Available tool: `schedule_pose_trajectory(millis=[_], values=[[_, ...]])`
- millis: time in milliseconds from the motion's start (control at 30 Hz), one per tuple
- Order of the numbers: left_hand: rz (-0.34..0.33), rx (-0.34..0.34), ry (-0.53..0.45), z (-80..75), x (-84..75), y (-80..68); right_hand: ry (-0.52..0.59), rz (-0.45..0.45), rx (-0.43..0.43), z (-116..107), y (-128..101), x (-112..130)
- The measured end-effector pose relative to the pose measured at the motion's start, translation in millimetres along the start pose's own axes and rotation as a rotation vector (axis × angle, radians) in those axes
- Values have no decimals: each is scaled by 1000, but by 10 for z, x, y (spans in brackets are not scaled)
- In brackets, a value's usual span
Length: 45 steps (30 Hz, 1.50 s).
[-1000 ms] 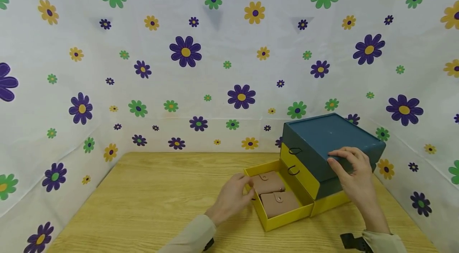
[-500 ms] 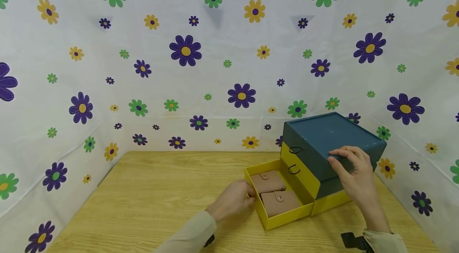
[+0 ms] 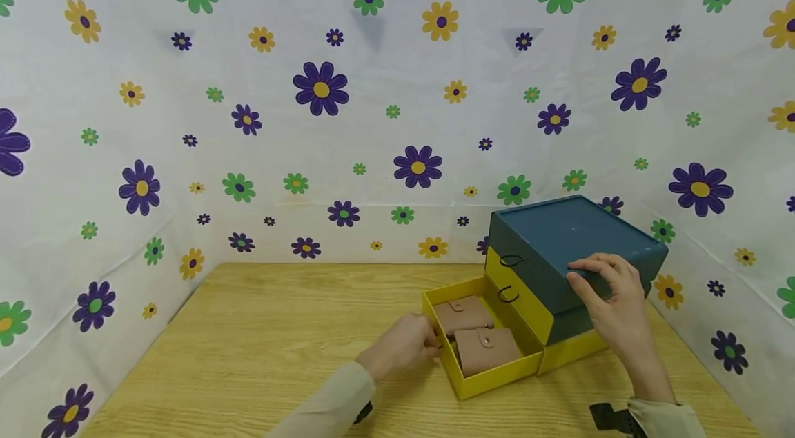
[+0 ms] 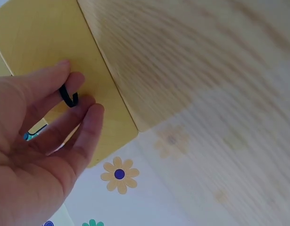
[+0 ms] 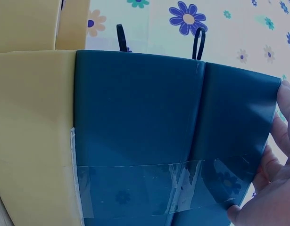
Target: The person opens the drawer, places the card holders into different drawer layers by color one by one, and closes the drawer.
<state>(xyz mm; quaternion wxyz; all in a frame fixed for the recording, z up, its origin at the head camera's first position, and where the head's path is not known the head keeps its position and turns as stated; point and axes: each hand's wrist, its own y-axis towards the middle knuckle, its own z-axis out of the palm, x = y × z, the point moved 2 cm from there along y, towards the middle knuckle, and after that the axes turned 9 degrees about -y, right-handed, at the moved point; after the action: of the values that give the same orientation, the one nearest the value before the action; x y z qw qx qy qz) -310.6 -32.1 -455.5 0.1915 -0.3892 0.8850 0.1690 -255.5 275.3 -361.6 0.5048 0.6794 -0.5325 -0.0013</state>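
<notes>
My left hand [image 3: 402, 347] is at the front of a pulled-out yellow drawer [image 3: 499, 383]; in the left wrist view, its thumb and index finger pinch the drawer's black loop pull [image 4: 68, 96]. Two pinkish-brown snap wallets, a far wallet [image 3: 462, 314] and a near wallet [image 3: 487, 351], lie inside the drawer. My right hand [image 3: 615, 296] rests on the top edge of the blue and yellow drawer box [image 3: 577, 224], fingers spread along it in the right wrist view.
Above the pulled-out drawer, further drawers with black loops [image 3: 509, 294] stay in the box. Clear tape [image 5: 135, 188] runs across the box's side. A floral sheet [image 3: 373, 134] hangs behind and beside the wooden table [image 3: 279, 327].
My left hand has come down from the drawer's rim to its front and taken the loop pull. The near wallet has shifted slightly in the drawer. My right hand stays put.
</notes>
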Motion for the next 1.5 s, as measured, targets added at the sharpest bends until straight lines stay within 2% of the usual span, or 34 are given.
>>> schedule_pose_trajectory(millis=[300,667,967,1167,1333,1500], values=[[40,-12,62,-40,-11,-25,0,-9,-8,-5,4,23],[-12,0,71,-45,-36,-11,-2,2,-7,-11,11,42],[-55,47,14,11,-63,-21,-6,-7,-3,-4,2,17],[-97,51,-54,53,-5,-42,-1,-7,-4,2,-2,15],[-80,39,-87,56,37,-42,2,-6,-3,3,-5,27],[-65,38,-88,26,6,-35,5,-9,-6,-1,-3,32]])
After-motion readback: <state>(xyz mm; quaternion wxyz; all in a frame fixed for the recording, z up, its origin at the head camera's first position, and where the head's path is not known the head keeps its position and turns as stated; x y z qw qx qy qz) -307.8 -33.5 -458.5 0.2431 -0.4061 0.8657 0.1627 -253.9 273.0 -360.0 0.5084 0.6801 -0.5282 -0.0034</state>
